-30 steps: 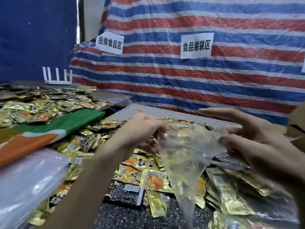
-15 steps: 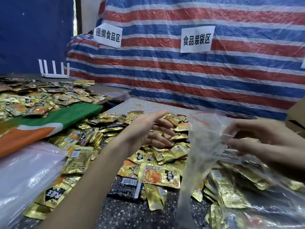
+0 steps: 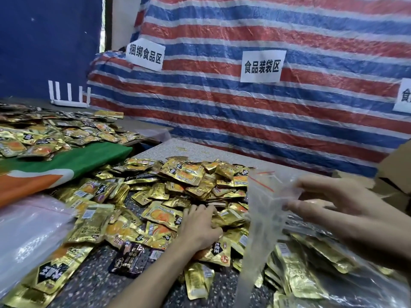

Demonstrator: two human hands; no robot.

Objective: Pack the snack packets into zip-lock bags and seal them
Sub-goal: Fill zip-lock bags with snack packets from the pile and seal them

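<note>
Fingers [image 3: 297, 205] of the right hand [image 3: 333, 203] pinched the upper edge of the zip-lock bag [image 3: 258, 218], with the remaining fingers stretched straight above the pinch. There was one such bag in the hands, clear and blurred. Its long axis ran close to upright, the red-lined mouth at the top and the bottom end hanging toward the near edge of the table [image 3: 95, 272].

Just left of the bag, the fingers [image 3: 208, 211] of the left hand [image 3: 200, 230] were bent down onto the heap of gold snack packets [image 3: 182, 174]. Whether they had closed on a packet could not be told. The packets in that heap lay flat at every angle and were too many to count. Among them lay one dark packet [image 3: 135, 258], just beside the left forearm.

Under the right forearm, more gold packets showed through the clear plastic of filled bags [image 3: 322, 278]; their number was unclear. At the left edge lay a pale plastic bundle [image 3: 29, 230] and one green and orange sheet [image 3: 55, 172], with a second heap [image 3: 55, 134] of packets beyond it. A striped tarpaulin [image 3: 244, 112] behind the table carried two whole paper signs [image 3: 262, 66] and part of a third at the right edge. One cardboard box [image 3: 395, 172] stood at the far right.
</note>
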